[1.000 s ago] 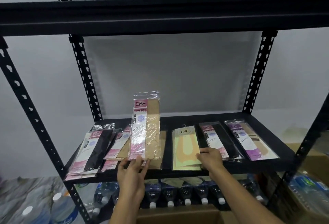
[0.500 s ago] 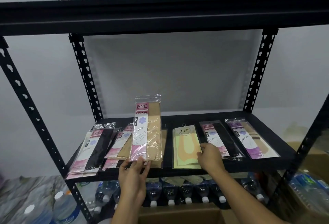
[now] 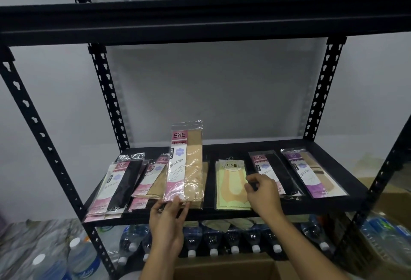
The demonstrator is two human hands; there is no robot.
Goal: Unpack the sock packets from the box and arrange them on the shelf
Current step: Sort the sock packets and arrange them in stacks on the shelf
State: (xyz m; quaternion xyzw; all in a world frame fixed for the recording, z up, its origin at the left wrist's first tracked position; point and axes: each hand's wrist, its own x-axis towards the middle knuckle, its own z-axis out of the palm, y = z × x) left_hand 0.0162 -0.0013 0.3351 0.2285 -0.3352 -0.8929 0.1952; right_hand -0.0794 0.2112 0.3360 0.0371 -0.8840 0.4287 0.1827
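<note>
Beige stocking packet [image 3: 187, 164] up on its end, and the left hand [image 3: 165, 219] has it by the bottom edge, thumb and fingertips pinching the plastic at the front edge of the shelf [image 3: 322, 206]. The packet stands nearly upright, pink ENE label facing out, its foot touching the beige packets lying flat beneath it. Over to the right hand [image 3: 262, 193]: fingers curled in at the right edge of the yellow packet [image 3: 230, 187], right where it meets the black packet [image 3: 277, 174]. Whether it actually pinches either one, I cannot tell.

Moving outward, a purple-labelled packet [image 3: 312, 174] lies flat near the shelf's right end, angled a little. On the left end, a fanned stack with black stockings [image 3: 119, 187] overhangs the front edge, and just beside it pink-and-beige packets [image 3: 153, 179] overlap one another. Below the shelf, a row of water bottles [image 3: 213, 243], caps toward us. An open cardboard box [image 3: 224, 268] sits at the very bottom, between the forearms.
</note>
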